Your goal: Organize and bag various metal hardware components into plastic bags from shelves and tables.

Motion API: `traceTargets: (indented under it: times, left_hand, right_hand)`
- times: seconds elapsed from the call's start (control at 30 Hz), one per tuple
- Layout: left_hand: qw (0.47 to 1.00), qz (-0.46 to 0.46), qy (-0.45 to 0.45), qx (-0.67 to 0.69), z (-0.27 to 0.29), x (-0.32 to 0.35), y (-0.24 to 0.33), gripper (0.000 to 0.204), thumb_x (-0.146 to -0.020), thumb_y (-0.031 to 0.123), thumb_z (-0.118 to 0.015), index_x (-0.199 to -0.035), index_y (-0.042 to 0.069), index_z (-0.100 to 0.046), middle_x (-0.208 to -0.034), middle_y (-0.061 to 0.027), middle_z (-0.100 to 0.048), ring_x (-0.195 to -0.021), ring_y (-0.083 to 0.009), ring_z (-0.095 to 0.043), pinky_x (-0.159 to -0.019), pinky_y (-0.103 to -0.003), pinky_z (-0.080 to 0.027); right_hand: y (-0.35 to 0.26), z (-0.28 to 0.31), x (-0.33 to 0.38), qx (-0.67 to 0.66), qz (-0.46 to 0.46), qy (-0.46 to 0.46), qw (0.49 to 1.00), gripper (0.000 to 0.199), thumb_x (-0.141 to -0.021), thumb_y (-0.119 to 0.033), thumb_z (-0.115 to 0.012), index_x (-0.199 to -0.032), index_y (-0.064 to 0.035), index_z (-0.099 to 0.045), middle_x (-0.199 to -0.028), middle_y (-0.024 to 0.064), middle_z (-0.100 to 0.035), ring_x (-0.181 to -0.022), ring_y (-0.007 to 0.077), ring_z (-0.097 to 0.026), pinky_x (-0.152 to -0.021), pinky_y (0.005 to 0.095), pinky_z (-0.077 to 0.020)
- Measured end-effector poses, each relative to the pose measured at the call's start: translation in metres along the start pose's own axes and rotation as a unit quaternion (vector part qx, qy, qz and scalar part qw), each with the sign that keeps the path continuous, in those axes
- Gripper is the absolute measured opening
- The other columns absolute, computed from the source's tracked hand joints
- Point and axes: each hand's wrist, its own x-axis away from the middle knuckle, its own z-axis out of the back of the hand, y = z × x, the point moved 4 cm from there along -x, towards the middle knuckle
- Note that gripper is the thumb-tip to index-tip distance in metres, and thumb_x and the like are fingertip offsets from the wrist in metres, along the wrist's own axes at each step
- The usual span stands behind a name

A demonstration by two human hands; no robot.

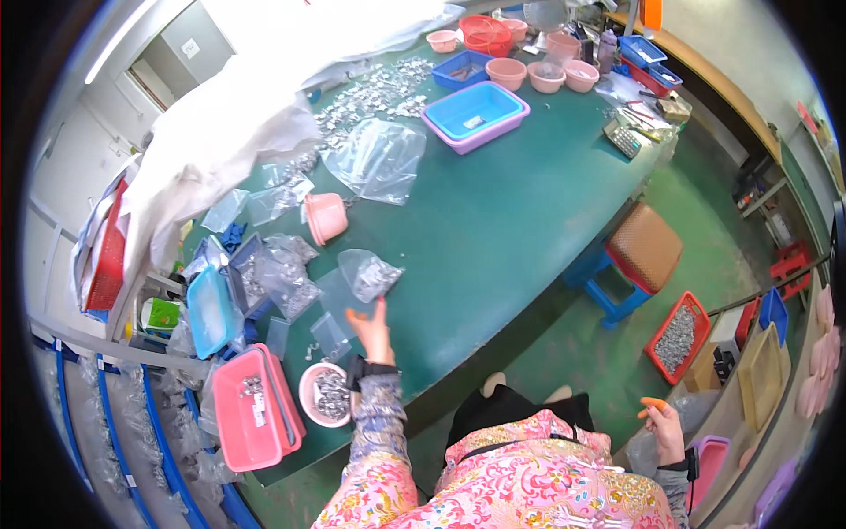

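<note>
My left hand (374,337) reaches over the green table, fingers spread, with orange and red coverings on fingertips. Its fingertips are just below a clear plastic bag (368,277) of small silvery metal parts; whether they touch it I cannot tell. Flat clear bags (330,335) lie beside this hand. Below it stands a pink bowl (328,394) of metal parts. My right hand (667,430) hangs off the table at the lower right, its orange-covered fingertips slightly apart and the other fingers curled. Nothing shows in it.
A pink basin (231,419) and a light blue tray (210,313) stand at the table's left. A pink tub (325,219) lies tipped over. Farther off are loose metal parts (370,93) and a blue tray (474,110). A stool (646,247) and a red crate (679,339) occupy the floor.
</note>
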Motion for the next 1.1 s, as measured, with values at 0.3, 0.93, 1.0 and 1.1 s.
traceTargets:
  times: [0.3, 0.93, 1.0, 1.1]
  left_hand:
    - [0.892, -0.136, 0.147, -0.406, -0.018, -0.061, 0.072, 0.096, -0.068, 0.052, -0.066, -0.134, 0.000, -0.021, -0.115, -0.0268, -0.045, -0.105, -0.0401, -0.047, -0.086, -0.046, -0.040]
    - [0.894, -0.209, -0.177, -0.354, -0.052, -0.121, 0.020, 0.032, -0.090, 0.017, -0.038, -0.113, 0.002, -0.054, -0.107, -0.0138, -0.059, -0.098, -0.0258, -0.056, -0.089, -0.034, -0.041]
    - [0.875, -0.181, -0.088, -0.440, 0.142, -0.261, -0.015, 0.039, -0.094, 0.023, -0.036, -0.130, 0.008, -0.037, -0.123, -0.0137, -0.047, -0.093, -0.0197, -0.056, -0.074, -0.031, -0.046]
    - [0.821, -0.474, -0.038, -0.316, 0.000, -0.188, -0.001, 0.024, -0.081, 0.004, -0.056, -0.105, -0.001, -0.058, -0.084, -0.0130, -0.061, -0.074, -0.0287, -0.057, -0.068, -0.036, -0.047]
  right_hand:
    - [-0.067, -0.005, -0.065, 0.066, 0.052, -0.045, 0.995, 0.021, -0.086, -0.012, -0.053, -0.103, -0.0021, -0.059, -0.073, 0.0017, -0.062, -0.054, 0.0015, -0.046, -0.050, 0.0151, -0.0350]
    - [-0.036, -0.040, -0.055, 0.045, -0.006, -0.076, 0.996, 0.032, -0.087, -0.023, -0.052, -0.111, -0.0003, -0.055, -0.092, 0.0031, -0.061, -0.084, 0.0101, -0.056, -0.075, 0.0243, -0.0446]
    - [-0.028, -0.074, -0.088, 0.020, 0.047, -0.162, 0.985, 0.028, -0.088, -0.022, -0.052, -0.107, -0.0018, -0.058, -0.092, 0.0057, -0.063, -0.077, 0.0117, -0.058, -0.068, 0.0256, -0.0475]
    - [0.002, -0.049, -0.058, 0.044, 0.005, -0.042, 0.998, 0.024, -0.087, -0.020, -0.054, -0.105, -0.0054, -0.060, -0.088, 0.0023, -0.063, -0.076, 0.0083, -0.058, -0.064, 0.0233, -0.0464]
